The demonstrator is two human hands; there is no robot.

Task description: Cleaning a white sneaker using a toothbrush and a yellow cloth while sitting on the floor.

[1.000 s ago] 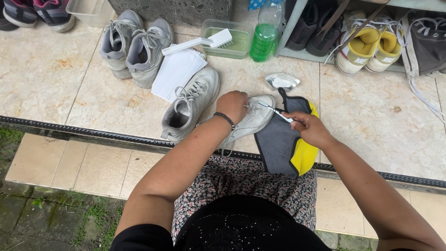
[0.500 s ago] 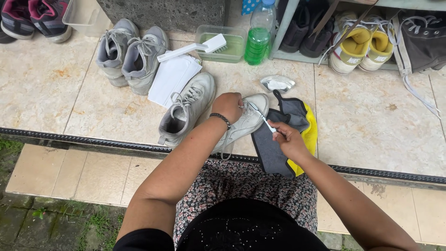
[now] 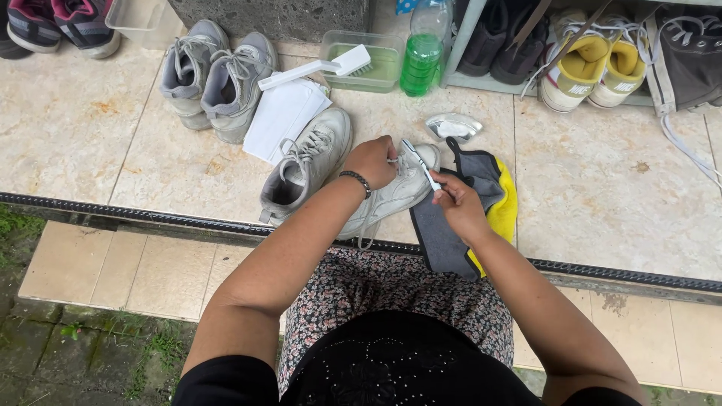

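Observation:
My left hand (image 3: 371, 162) grips a white sneaker (image 3: 391, 197) lying on the tiled ledge, fingers closed over its laces near the toe. My right hand (image 3: 456, 203) holds a small white toothbrush (image 3: 421, 164) with its head against the sneaker's toe end. The matching white sneaker (image 3: 308, 165) stands just left of the held one. A grey and yellow cloth (image 3: 470, 203) lies under and beside my right hand.
A grey pair of sneakers (image 3: 210, 75), white paper (image 3: 282, 119), a scrub brush (image 3: 316, 69) on a clear tub (image 3: 376, 68), a green bottle (image 3: 423, 53) and a small foil dish (image 3: 451, 125) sit behind. Shoes (image 3: 594, 64) fill a shelf at right. A drain grate (image 3: 150, 214) edges the ledge.
My right hand has moved left from over the cloth to the sneaker's toe, bringing the toothbrush onto it. My left hand stays on the sneaker.

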